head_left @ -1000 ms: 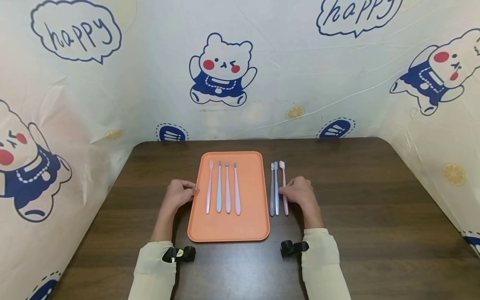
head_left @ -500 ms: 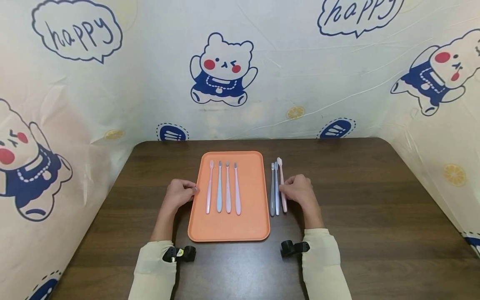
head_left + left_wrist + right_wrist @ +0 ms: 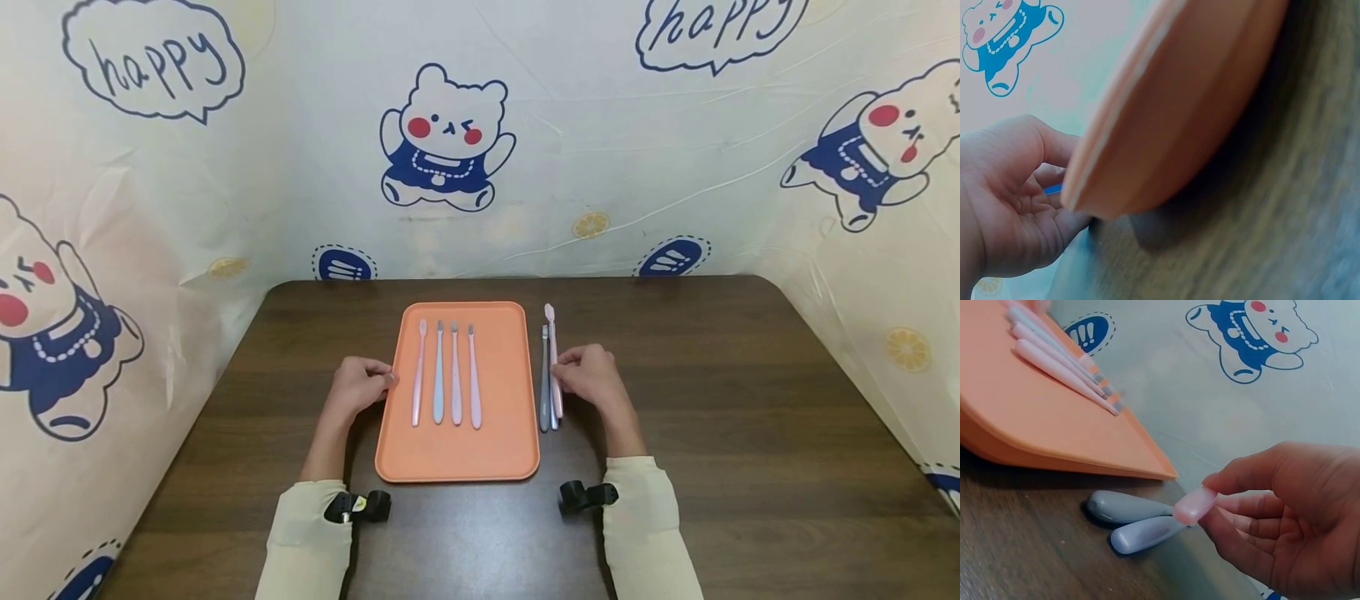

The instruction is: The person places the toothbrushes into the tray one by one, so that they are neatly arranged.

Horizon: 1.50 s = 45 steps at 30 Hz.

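Observation:
My right hand (image 3: 592, 377) pinches a pink toothbrush (image 3: 1195, 505) between thumb and fingers, its head pointing to the far side. In the head view this brush overlaps a blue toothbrush (image 3: 1147, 535) lying on the table. Beside that one, nearer the tray, is a grey toothbrush (image 3: 1125, 507). At the left edge of the orange tray (image 3: 457, 460), my left hand (image 3: 362, 387) grips the rim, thumb above and fingers beneath in the left wrist view. Several toothbrushes lie in a row on the tray, among them a pink one (image 3: 418, 383) and a light blue one (image 3: 438, 396).
The brown wooden table (image 3: 750, 433) extends on both sides of the tray. Behind it and along the sides hangs a white sheet (image 3: 300, 167) printed with bears. A small black device (image 3: 588, 497) is strapped at the right wrist, a similar one (image 3: 358, 507) at the left.
My right hand has moved the pink toothbrush leftward and slightly away, from beside the blue one to over it. The left hand and the tray have stayed in place.

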### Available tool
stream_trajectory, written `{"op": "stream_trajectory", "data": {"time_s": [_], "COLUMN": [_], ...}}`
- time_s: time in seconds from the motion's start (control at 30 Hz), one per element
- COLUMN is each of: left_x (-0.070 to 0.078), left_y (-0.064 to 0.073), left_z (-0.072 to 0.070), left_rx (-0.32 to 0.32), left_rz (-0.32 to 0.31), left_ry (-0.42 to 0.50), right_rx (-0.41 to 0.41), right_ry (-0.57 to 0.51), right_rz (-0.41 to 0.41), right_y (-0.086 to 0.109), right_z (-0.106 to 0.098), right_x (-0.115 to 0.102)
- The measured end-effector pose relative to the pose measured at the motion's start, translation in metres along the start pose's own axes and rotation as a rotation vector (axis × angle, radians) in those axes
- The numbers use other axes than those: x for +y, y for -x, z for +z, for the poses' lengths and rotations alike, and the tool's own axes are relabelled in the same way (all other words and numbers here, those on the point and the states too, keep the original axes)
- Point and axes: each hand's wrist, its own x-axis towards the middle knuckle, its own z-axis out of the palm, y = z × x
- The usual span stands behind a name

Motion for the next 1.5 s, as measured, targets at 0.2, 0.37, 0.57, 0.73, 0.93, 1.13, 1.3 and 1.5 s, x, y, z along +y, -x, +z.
{"op": "stream_trajectory", "data": {"time_s": [0.2,0.37,0.57,0.73,0.93,1.13,1.3,1.5], "left_x": [-0.001,-0.002,-0.001,0.0,0.0,0.0,0.0,0.0], "left_y": [-0.001,-0.002,-0.001,-0.001,0.0,0.001,0.001,0.001], "left_z": [0.0,0.0,0.0,0.001,0.002,0.002,0.002,0.001], "left_rx": [-0.003,-0.002,0.003,0.002,0.0,0.007,0.007,0.012], "left_rz": [0.007,0.013,0.012,0.015,0.057,0.05,0.042,0.046], "left_ry": [0.003,0.01,0.011,0.012,0.039,0.038,0.033,0.02], "right_rx": [-0.017,-0.033,-0.027,-0.049,-0.05,-0.044,-0.035,-0.037], "right_ry": [-0.05,-0.06,-0.102,-0.134,-0.093,-0.073,-0.017,0.047], "right_rz": [-0.017,-0.041,-0.127,-0.136,-0.134,-0.131,-0.152,-0.148], "right_y": [0.002,0.003,0.004,0.007,0.008,0.011,0.013,0.013], "right_z": [0.004,0.01,0.023,0.033,0.042,0.05,0.06,0.072], "right_x": [-0.005,-0.01,-0.017,-0.023,-0.026,-0.03,-0.033,-0.036]}}
